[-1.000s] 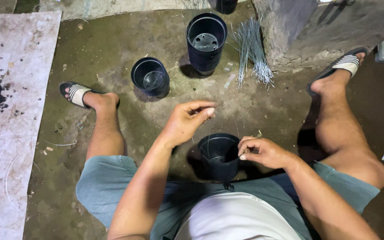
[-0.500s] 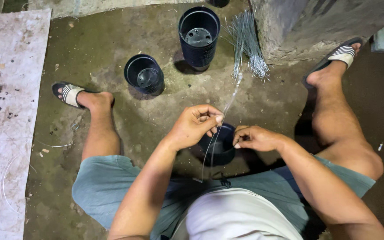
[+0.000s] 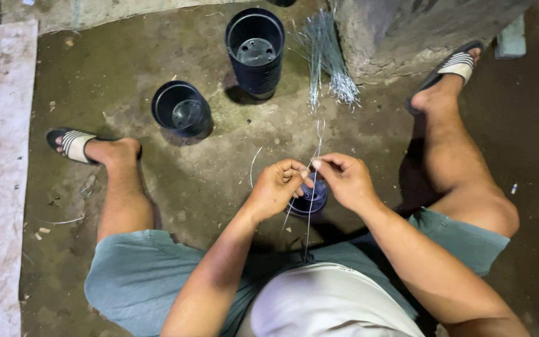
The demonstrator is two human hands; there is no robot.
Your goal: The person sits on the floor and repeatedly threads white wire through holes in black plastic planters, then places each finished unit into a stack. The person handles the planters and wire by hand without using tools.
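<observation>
Teal shorts [image 3: 138, 274], pale shirt [image 3: 325, 306], striped black slides [image 3: 73, 145].

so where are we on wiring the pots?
Nothing shows as finished. In hand: both hands, left hand and right hand, pinch a thin wire over a black pot. Left: a single pot, a pot stack and the wire bundle lie untouched.

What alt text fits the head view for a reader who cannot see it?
Both hands, left hand and right hand, pinch a thin silvery wire above a small black plastic pot on the concrete floor. A bundle of silvery wires lies ahead.
</observation>
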